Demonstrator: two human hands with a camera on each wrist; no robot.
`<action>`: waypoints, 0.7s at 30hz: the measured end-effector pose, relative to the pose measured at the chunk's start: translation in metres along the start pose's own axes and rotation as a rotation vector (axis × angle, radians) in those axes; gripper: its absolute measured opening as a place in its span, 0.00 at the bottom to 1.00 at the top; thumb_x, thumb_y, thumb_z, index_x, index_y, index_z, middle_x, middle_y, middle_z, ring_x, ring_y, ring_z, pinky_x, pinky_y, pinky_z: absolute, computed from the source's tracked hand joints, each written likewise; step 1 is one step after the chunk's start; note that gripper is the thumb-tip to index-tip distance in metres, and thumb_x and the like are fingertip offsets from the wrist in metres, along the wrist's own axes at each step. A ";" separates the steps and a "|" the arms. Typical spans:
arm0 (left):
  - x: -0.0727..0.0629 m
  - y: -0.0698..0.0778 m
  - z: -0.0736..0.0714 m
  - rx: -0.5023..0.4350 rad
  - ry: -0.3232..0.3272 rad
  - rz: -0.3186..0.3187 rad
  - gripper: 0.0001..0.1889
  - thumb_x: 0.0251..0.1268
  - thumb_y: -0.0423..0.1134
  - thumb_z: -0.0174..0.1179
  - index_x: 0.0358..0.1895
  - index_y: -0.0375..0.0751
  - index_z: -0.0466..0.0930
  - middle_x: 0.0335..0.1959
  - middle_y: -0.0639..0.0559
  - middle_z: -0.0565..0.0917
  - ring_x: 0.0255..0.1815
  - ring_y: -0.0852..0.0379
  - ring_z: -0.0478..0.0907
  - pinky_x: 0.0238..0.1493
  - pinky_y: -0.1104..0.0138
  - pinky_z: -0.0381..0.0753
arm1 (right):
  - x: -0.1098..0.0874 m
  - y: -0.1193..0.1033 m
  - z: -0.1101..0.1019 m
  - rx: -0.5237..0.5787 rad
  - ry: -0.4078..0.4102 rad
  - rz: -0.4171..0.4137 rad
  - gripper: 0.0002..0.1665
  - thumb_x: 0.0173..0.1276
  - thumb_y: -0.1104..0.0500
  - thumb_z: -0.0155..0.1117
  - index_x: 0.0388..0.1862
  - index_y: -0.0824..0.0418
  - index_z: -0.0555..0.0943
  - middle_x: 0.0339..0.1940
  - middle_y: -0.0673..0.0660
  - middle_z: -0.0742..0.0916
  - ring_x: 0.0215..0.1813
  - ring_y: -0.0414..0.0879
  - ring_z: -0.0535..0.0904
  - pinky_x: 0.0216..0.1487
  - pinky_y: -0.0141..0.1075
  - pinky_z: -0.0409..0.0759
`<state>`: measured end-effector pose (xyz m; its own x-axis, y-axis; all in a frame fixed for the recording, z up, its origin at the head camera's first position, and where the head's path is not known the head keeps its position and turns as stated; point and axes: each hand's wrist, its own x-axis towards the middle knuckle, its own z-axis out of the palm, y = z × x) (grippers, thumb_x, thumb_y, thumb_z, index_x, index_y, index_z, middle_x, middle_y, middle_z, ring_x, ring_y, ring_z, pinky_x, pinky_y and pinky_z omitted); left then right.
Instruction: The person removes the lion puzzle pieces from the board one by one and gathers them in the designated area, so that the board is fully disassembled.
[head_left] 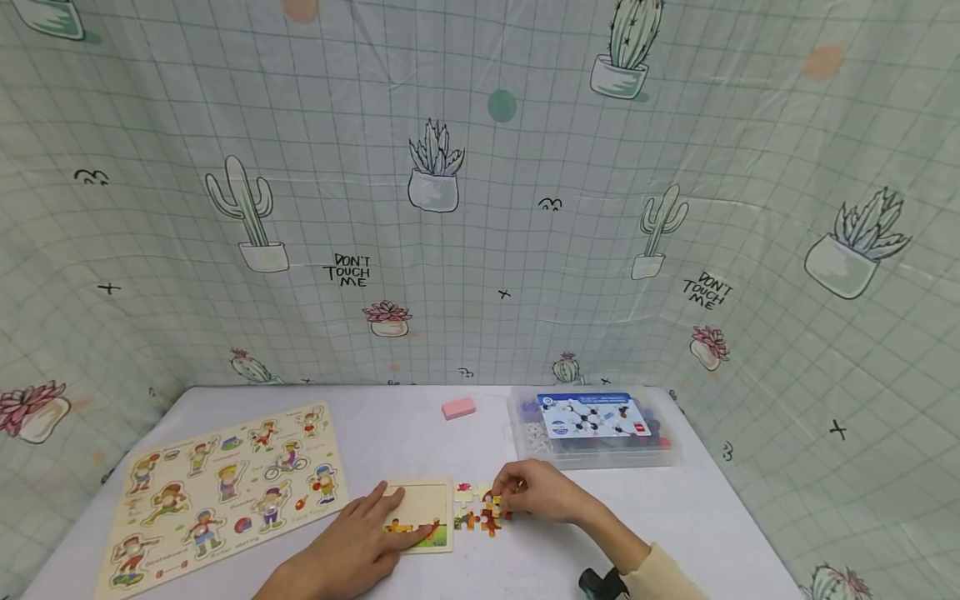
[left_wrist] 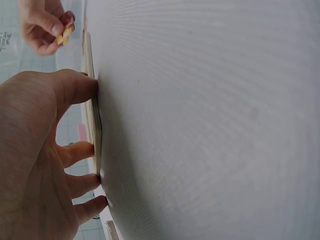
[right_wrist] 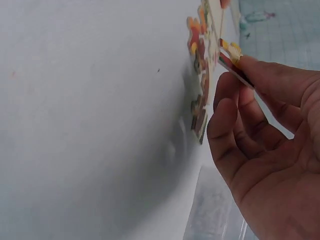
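Note:
My left hand (head_left: 348, 542) rests on a small wooden puzzle tray (head_left: 423, 502), fingers spread over its left side and lower edge. Part of a picture fills the tray's bottom strip; bare wood shows above it. In the left wrist view, thumb and fingertips touch the tray's edge (left_wrist: 96, 122). Just right of the tray, my right hand (head_left: 543, 492) pinches a jigsaw piece (right_wrist: 232, 49) with yellow on its face between thumb and fingers. Beneath and beside that hand lie several loose jigsaw pieces (head_left: 491, 522), partly overlapped by its fingers; the right wrist view shows them edge-on.
A large wooden board (head_left: 251, 487) with sports figures lies at the left. A pink block (head_left: 458, 407) sits toward the back. At the back right is a clear plastic case (head_left: 600, 455) with a blue label. Behind the table hangs a cactus-print curtain (head_left: 480, 250).

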<state>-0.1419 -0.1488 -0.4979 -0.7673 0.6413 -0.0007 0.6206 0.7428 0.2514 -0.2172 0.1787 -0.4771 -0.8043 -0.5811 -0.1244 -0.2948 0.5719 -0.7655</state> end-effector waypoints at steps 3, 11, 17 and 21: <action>0.000 0.000 0.001 -0.006 0.000 -0.001 0.26 0.73 0.44 0.55 0.70 0.76 0.70 0.75 0.37 0.65 0.76 0.31 0.57 0.65 0.39 0.67 | -0.004 0.006 -0.002 0.002 -0.001 0.009 0.06 0.64 0.65 0.67 0.39 0.56 0.85 0.29 0.47 0.85 0.30 0.37 0.76 0.31 0.30 0.74; 0.001 -0.001 0.001 -0.016 -0.006 0.003 0.26 0.74 0.44 0.55 0.71 0.76 0.69 0.76 0.37 0.64 0.77 0.31 0.56 0.65 0.39 0.67 | -0.011 0.015 -0.003 0.046 -0.019 0.018 0.06 0.65 0.67 0.67 0.39 0.59 0.85 0.29 0.49 0.86 0.31 0.39 0.79 0.32 0.29 0.76; 0.000 -0.001 0.002 -0.011 0.000 0.005 0.26 0.74 0.44 0.54 0.71 0.76 0.69 0.76 0.37 0.64 0.77 0.31 0.56 0.65 0.39 0.66 | -0.012 0.017 -0.002 -0.007 -0.006 0.009 0.05 0.64 0.66 0.69 0.37 0.57 0.85 0.28 0.46 0.85 0.30 0.36 0.78 0.33 0.29 0.76; 0.000 -0.001 0.002 -0.004 0.001 0.002 0.27 0.74 0.44 0.55 0.71 0.76 0.69 0.76 0.37 0.64 0.77 0.31 0.57 0.65 0.39 0.67 | -0.011 0.017 -0.002 -0.046 0.004 -0.001 0.05 0.64 0.66 0.70 0.36 0.57 0.85 0.27 0.45 0.83 0.30 0.35 0.76 0.32 0.29 0.74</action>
<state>-0.1426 -0.1489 -0.5002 -0.7664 0.6423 0.0003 0.6211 0.7410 0.2553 -0.2145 0.1963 -0.4871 -0.8058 -0.5797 -0.1209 -0.3193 0.5972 -0.7358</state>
